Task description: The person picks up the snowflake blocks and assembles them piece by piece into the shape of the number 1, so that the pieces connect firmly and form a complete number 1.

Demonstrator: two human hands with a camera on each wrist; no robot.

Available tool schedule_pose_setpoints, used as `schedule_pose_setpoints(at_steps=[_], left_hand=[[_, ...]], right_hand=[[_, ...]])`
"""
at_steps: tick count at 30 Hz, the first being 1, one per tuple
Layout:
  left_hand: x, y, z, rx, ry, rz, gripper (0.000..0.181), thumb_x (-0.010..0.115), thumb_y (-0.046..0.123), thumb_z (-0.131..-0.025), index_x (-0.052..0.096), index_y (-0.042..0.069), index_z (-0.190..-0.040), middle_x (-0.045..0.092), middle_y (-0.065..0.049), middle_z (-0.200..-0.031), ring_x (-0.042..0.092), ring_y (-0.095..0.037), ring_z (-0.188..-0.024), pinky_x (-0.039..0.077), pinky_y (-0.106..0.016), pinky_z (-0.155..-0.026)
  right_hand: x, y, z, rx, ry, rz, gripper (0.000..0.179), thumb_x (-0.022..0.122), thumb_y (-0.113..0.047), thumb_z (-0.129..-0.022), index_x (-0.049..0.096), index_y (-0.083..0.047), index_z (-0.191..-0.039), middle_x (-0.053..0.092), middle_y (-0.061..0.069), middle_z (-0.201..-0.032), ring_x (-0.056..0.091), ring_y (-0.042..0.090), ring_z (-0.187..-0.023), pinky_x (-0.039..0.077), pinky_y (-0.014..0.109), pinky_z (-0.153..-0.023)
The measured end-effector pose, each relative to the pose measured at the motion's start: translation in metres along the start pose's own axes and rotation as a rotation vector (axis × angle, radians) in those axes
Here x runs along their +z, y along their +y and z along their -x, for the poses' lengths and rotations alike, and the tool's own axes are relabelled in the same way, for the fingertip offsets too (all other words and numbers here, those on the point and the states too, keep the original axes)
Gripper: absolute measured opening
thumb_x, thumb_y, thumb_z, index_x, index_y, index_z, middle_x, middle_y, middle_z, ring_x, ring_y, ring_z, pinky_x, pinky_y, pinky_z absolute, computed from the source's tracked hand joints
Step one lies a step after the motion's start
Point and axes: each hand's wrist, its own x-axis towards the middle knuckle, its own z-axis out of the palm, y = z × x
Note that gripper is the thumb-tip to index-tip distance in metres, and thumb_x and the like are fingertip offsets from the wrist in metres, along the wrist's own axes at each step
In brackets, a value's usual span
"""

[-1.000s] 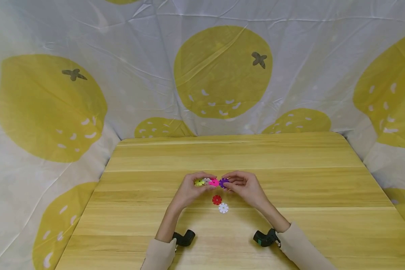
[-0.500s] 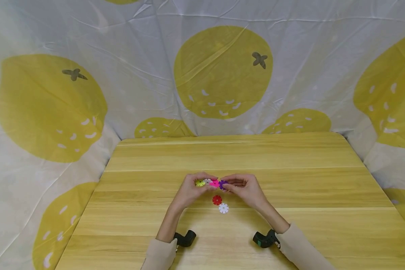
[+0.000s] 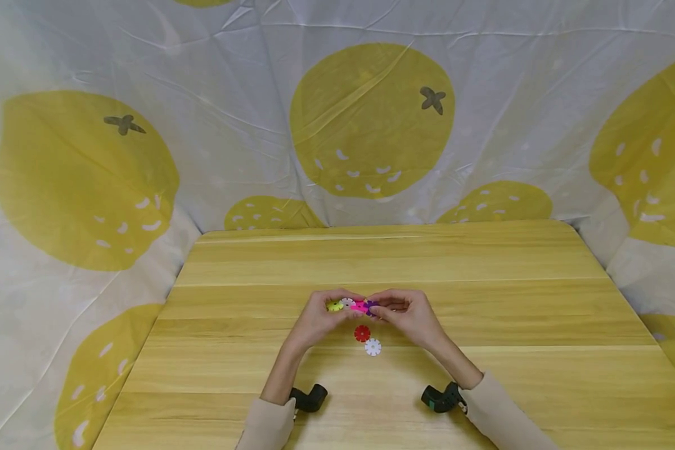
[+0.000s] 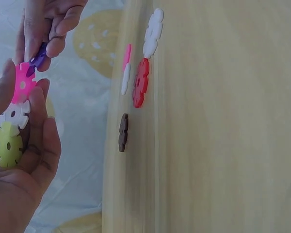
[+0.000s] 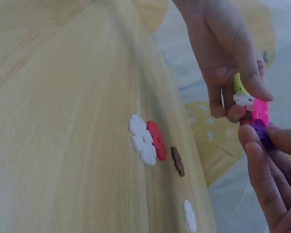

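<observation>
My left hand (image 3: 322, 317) holds a short chain of notched plastic discs: a yellow disc (image 4: 8, 148), a white disc (image 4: 13, 115) and a pink disc (image 4: 23, 87). Its thumb and fingers pinch the chain near the pink end. Between the thumb and fingers of my right hand (image 3: 415, 317) is a purple disc (image 4: 39, 56), tilted against the pink one, their edges overlapping. Both hands are raised over the table, fingertips close together. Below them lie a red disc (image 3: 362, 333) and a loose white disc (image 3: 373, 347), their edges meeting in the head view.
On the wooden table (image 3: 484, 269), a brown disc (image 4: 123, 132), another pink disc (image 4: 127, 57) and another white disc (image 4: 125, 80) show in the left wrist view. Black wrist devices (image 3: 309, 398) sit at both wrists. A lemon-print cloth (image 3: 247, 125) hangs behind the table.
The purple disc has moved left in my right hand, from a small gap beside the pink disc to overlapping its edge. The loose discs on the table have stayed put.
</observation>
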Motion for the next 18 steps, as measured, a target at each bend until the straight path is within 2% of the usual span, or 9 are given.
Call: schedule_pose_setpoints(at_steps=[6,12,18], left_hand=[[-0.0016,-0.0001,-0.0004,-0.008,0.005,0.029,0.025,0.081,0.015,-0.09,0.079,0.014,-0.116,0.078,-0.007,-0.117,0.069,-0.021,-0.113,0.058,-0.026,-0.088],[0.0,-0.001,-0.0015,0.025,0.012,0.019,0.022,0.083,0.017,-0.089,0.08,0.014,-0.111,0.079,-0.005,-0.114,0.069,-0.02,-0.114,0.056,-0.029,-0.092],[0.0035,-0.0015,-0.0028,0.022,0.018,0.054,0.022,0.083,0.014,-0.088,0.08,0.012,-0.11,0.078,-0.007,-0.113,0.069,-0.019,-0.11,0.057,-0.028,-0.09]], right_hand=[[0.0005,0.0002,0.0003,-0.015,-0.012,-0.024,0.02,0.07,-0.007,-0.098,0.074,0.001,-0.116,0.078,0.024,-0.099,0.077,0.037,-0.086,0.062,0.051,-0.077],[0.0015,-0.0023,0.0003,-0.024,-0.004,-0.017,0.018,0.071,-0.005,-0.097,0.076,0.003,-0.112,0.078,0.024,-0.097,0.076,0.043,-0.084,0.062,0.052,-0.075],[0.001,-0.0002,0.0002,-0.027,-0.004,-0.009,0.018,0.072,-0.004,-0.096,0.076,0.004,-0.112,0.078,0.024,-0.096,0.076,0.041,-0.083,0.062,0.05,-0.074]])
